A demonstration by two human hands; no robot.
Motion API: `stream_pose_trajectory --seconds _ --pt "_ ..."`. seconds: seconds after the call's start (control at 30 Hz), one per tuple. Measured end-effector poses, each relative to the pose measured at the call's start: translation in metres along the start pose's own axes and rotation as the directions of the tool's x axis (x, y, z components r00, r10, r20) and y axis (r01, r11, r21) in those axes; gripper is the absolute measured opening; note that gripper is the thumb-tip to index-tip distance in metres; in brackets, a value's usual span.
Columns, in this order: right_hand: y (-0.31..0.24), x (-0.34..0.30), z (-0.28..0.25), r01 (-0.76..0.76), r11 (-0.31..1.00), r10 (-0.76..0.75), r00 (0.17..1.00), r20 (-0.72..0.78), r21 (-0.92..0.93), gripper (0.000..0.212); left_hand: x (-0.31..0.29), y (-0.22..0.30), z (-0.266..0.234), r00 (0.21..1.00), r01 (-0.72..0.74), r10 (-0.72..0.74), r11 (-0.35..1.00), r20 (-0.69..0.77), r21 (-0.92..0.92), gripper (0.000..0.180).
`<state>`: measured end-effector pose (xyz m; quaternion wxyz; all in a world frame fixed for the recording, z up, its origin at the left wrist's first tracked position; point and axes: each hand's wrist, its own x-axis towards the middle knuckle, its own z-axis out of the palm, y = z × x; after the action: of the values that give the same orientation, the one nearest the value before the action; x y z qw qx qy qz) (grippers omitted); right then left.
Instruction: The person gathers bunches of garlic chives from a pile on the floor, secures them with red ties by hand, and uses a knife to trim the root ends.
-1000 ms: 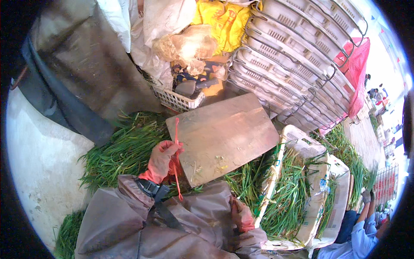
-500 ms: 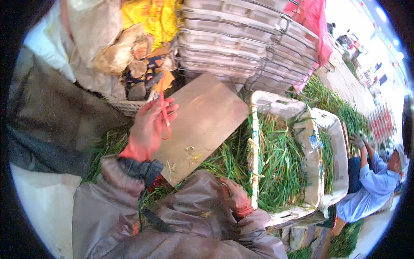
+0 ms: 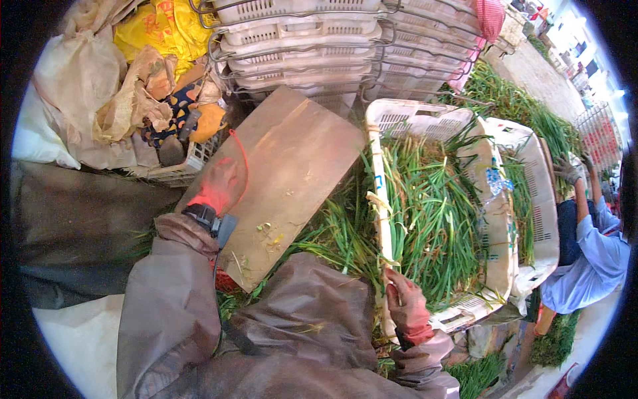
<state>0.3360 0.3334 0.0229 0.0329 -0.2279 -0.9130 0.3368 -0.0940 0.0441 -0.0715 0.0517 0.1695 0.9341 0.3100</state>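
Note:
My left hand, in a reddish glove with a dark band at the wrist, hovers over the left part of a flat brown board. It is slightly blurred and closed on a thin red strip, which curves up beside the fingers. My right hand, also gloved, is at the near left corner of a white plastic crate. Its fingers are bent together by the rim; what they grip, if anything, is hidden. Long green leafy stalks fill the crate.
Stacked white crates stand behind the board. A second crate with greens adjoins the first. At the right a person in a blue shirt handles more greens. Sacks and a yellow bag lie far left.
My left hand has lowered toward the board with the red strip. My right hand has moved from my lap to the crate's near left corner. The view has shifted.

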Motion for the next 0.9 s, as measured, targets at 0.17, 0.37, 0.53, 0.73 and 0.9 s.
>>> stream_pose_trajectory --seconds 0.17,0.37,0.53,0.73,0.9 --pt "0.002 0.01 0.009 -0.007 0.998 0.004 0.999 0.042 0.067 0.038 -0.068 0.038 -0.049 0.962 0.06 -0.125 0.964 0.244 0.259 0.045" --pt "0.003 0.005 0.043 0.209 0.959 -0.211 0.977 -0.01 0.192 0.033 -0.108 0.029 -0.017 0.87 0.237 -0.218 0.971 0.442 0.014 0.047" --pt "0.001 -0.012 0.035 0.186 0.968 -0.185 0.983 -0.02 0.171 0.033 -0.115 0.079 -0.003 0.559 0.757 -0.045 0.436 0.828 -0.487 0.036" --pt "0.007 -0.024 -0.011 0.095 0.993 -0.102 0.991 0.084 0.075 0.033 -0.12 0.139 -0.024 0.759 0.635 -0.284 0.523 0.587 -0.569 0.056" --pt "0.046 -0.018 -0.073 0.028 0.997 -0.024 0.999 -0.046 0.074 0.031 -0.104 0.155 -0.04 0.84 0.096 0.034 0.973 0.542 -0.209 0.048"
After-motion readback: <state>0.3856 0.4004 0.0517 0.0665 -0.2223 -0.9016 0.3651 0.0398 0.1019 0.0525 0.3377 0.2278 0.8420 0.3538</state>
